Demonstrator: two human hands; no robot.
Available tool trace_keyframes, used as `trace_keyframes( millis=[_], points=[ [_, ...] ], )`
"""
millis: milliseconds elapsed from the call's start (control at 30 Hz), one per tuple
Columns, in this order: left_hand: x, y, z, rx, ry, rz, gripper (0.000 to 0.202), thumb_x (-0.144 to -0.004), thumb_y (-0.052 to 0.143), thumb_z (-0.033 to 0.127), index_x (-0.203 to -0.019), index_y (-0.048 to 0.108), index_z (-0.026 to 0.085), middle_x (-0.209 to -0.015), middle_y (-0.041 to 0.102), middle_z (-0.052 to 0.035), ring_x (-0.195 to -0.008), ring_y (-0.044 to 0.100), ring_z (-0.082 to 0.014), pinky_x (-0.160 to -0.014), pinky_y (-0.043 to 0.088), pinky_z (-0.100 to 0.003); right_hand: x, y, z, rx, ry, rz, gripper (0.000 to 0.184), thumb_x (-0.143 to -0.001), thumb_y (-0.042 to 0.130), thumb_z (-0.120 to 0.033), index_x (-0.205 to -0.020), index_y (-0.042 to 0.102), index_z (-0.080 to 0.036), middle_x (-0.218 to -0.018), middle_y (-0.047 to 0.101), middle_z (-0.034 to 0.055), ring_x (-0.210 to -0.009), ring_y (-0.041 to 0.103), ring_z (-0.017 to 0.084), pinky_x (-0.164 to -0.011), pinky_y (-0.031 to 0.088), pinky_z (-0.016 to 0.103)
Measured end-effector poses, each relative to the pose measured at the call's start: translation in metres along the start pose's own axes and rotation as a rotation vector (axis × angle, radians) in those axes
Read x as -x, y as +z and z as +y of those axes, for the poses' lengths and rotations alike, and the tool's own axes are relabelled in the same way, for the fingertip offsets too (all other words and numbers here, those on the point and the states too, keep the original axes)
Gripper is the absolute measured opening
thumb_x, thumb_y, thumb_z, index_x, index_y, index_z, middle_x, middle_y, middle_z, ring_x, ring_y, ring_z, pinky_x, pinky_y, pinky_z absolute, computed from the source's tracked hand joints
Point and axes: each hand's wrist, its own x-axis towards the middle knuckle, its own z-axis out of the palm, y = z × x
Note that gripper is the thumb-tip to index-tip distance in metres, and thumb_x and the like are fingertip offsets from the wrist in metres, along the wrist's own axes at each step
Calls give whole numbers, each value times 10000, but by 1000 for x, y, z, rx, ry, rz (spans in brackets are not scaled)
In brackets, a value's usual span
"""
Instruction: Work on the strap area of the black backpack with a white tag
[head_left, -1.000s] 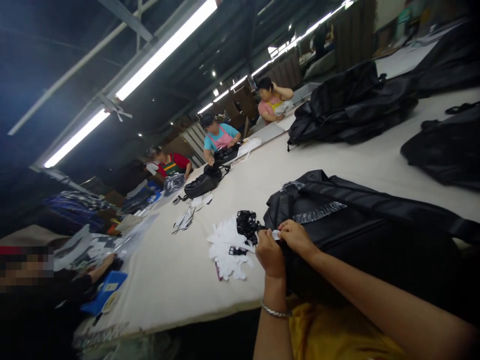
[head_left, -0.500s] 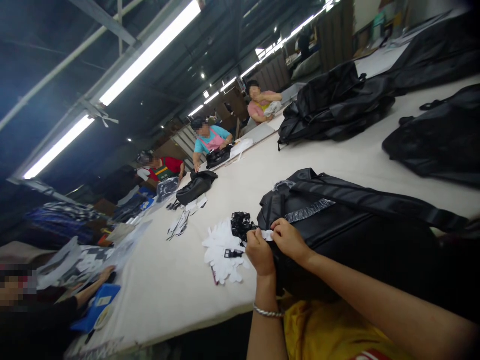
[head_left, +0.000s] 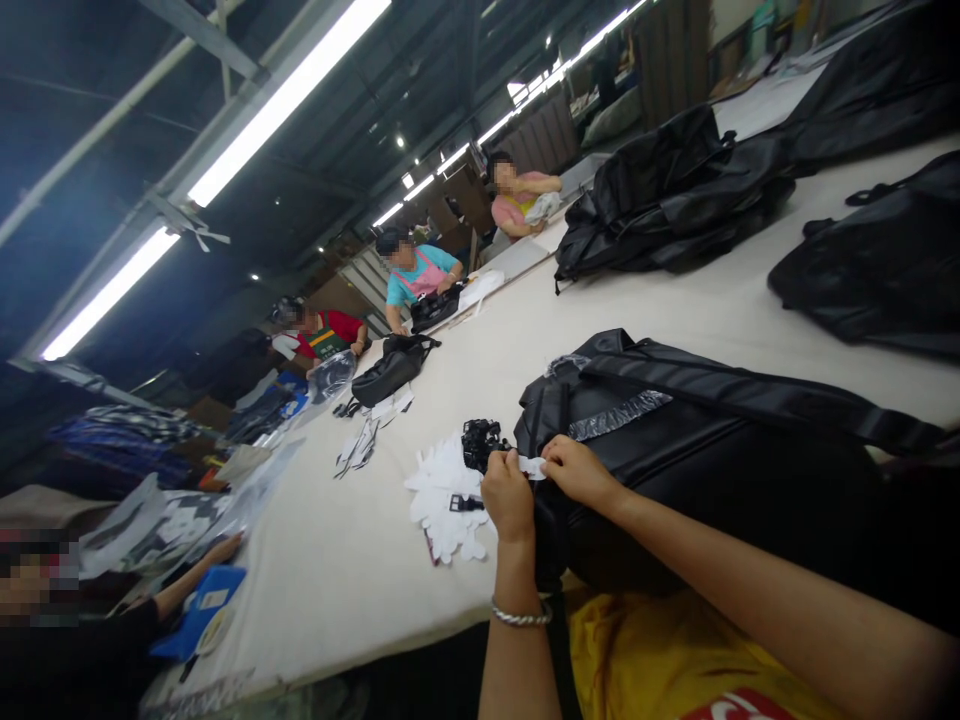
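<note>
A small white paper piece (head_left: 533,467) is stretched between my two hands, over the near left edge of a black backpack (head_left: 675,440). My left hand (head_left: 509,497) is closed on its left end, and my right hand (head_left: 574,470) pinches the other end. The backpack lies on the table with its strap stretched to the right and a strip of clear plastic wrap (head_left: 622,415) on it. Just left of my hands, a heap of black plastic buckles (head_left: 482,442) rests on a pile of white paper pieces (head_left: 439,490). One loose buckle (head_left: 466,503) lies on that pile.
More black bags (head_left: 667,200) lie across the pale table (head_left: 337,560), at the far right and the right edge. Farther left are another black bag (head_left: 394,370) and paper strips (head_left: 364,440). Several co-workers sit along the far side; a person's arm reaches over a blue tray (head_left: 199,610).
My left hand has shifted slightly left and up, and more of the white paper piece shows between my hands. The backpack has stayed in place.
</note>
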Motion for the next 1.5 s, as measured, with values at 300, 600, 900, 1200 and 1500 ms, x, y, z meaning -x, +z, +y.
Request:
trace_keyframes(
  millis=[300, 600, 900, 1200, 1500],
  points=[
    [12, 9, -4, 222, -60, 40, 229, -798, 398, 372, -722, 511, 188, -599, 565, -7, -579, 530, -134, -584, 362, -249, -2, 1, 2, 28, 118, 64, 168, -704, 511, -185, -561, 585, -135, -729, 572, 44, -689, 524, 125, -659, 352, 204],
    [8, 14, -15, 439, -190, -81, 335, -774, 391, 483, -752, 495, 165, -582, 548, 4, -542, 540, -121, -545, 414, -239, -2, -3, 2, -17, 116, 37, 179, -703, 528, -196, -537, 568, -144, -705, 593, 30, -655, 527, 117, -645, 361, 192],
    [12, 15, -15, 536, -111, -124, 271, -716, 504, 380, -583, 461, 148, -554, 397, 50, -564, 358, -73, -547, 309, -193, 1, -4, 2, -93, 102, 45, 163, -678, 512, -160, -527, 569, -139, -715, 583, 25, -662, 517, 113, -644, 369, 193],
    [19, 15, -11, 582, -113, -50, 283, -722, 512, 380, -573, 439, 150, -555, 347, 53, -574, 325, -72, -545, 284, -191, 3, -5, 0, -182, 101, 71, 173, -683, 520, -212, -529, 557, -141, -673, 565, 18, -648, 506, 117, -627, 362, 206],
    [5, 23, -22, 665, -222, -164, 297, -647, 561, 398, -543, 477, 132, -507, 402, 48, -501, 347, -66, -510, 302, -205, -3, -1, 4, -415, 237, 4, 172, -635, 542, -236, -506, 571, -125, -582, 570, 19, -571, 512, 123, -560, 373, 212]
  ],
)
